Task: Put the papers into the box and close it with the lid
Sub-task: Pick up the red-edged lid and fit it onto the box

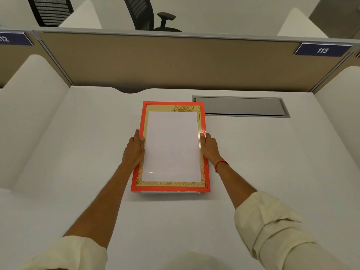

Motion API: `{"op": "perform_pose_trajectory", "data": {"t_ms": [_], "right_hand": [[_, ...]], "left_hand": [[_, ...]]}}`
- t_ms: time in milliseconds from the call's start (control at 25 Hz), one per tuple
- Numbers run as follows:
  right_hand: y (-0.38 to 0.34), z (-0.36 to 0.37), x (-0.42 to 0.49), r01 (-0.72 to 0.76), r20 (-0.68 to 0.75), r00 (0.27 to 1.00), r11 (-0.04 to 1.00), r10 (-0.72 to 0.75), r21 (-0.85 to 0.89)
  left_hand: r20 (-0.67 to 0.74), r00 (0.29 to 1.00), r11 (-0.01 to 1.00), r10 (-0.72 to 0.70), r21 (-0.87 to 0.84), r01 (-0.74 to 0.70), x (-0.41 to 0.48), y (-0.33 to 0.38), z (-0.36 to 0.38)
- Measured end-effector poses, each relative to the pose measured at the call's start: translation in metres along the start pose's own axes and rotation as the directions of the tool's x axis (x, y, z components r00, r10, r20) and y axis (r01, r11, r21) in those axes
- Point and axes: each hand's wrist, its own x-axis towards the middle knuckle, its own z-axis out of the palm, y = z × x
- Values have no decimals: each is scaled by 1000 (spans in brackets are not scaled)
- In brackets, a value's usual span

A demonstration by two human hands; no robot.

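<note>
A flat orange-red lid (206,172) with a gold border lies in the middle of the desk. Inside the border shows a white sheet of paper (171,147) with glossy highlights on it. A thin white strip of the box (169,192) peeks out under the lid's near edge. My left hand (134,149) grips the lid's left side, thumb on the gold border. My right hand (209,147) grips the right side the same way. Whether the sheet lies under a clear window or on top, I cannot tell.
The white desk (78,152) is fenced by a tan partition (155,61) at the back and white side panels. A grey cable hatch (241,106) is set into the desk just right of the box's far end. Office chairs (142,14) stand beyond the partition.
</note>
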Motion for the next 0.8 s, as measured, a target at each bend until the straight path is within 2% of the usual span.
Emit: {"op": "perform_pose_trajectory", "data": {"t_ms": [640,720,800], "right_hand": [[4,7,16,-27,-21,999,997,25,-77],[4,9,11,-5,-83,996,974,-14,-225],[2,15,2,91,-148,973,880,-179,-465]], "left_hand": [[-3,1000,999,-18,-38,18,19,-2,7],[-40,999,998,-32,60,34,18,0,7],[-170,981,962,93,271,-45,16,8,11]]}}
